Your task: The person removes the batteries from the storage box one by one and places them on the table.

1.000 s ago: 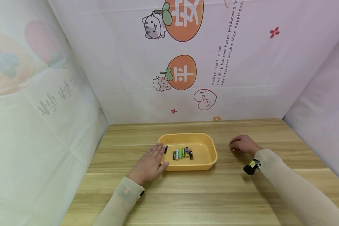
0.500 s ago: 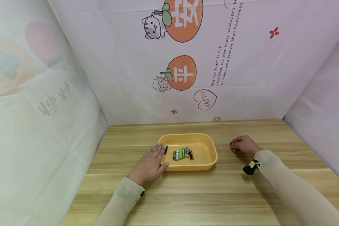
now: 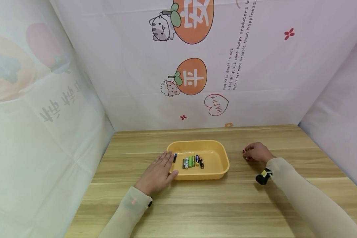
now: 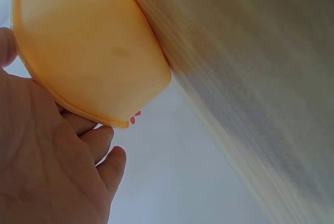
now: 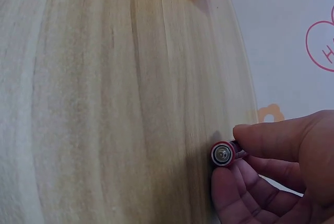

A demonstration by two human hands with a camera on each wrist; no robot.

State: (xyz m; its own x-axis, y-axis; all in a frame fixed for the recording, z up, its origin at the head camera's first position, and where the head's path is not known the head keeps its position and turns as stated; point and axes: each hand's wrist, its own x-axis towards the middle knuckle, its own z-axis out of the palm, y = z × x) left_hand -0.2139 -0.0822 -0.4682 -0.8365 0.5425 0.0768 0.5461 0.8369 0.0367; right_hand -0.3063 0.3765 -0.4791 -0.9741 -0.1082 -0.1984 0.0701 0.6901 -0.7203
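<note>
A yellow-orange plastic tray [image 3: 214, 175] stands on the wooden table, with several batteries [image 3: 190, 162] side by side in its middle. One dark battery with a blue end [image 3: 175, 158] lies apart near the tray's left wall. My left hand [image 3: 156, 173] rests on the tray's left rim with its fingers straight; in the left wrist view the palm [image 4: 47, 156] is under the rim's edge. To the right of the tray, my right hand [image 3: 257, 152] pinches a battery [image 5: 223, 154] between thumb and fingers. Its round end, ringed in red, faces the right wrist camera.
The wooden table [image 3: 208, 208] reaches back to a white printed cloth [image 3: 131, 82] hanging behind it. More cloth hangs at the left and right sides. A black wrist camera [image 3: 263, 177] hangs below the right sleeve, close over the table.
</note>
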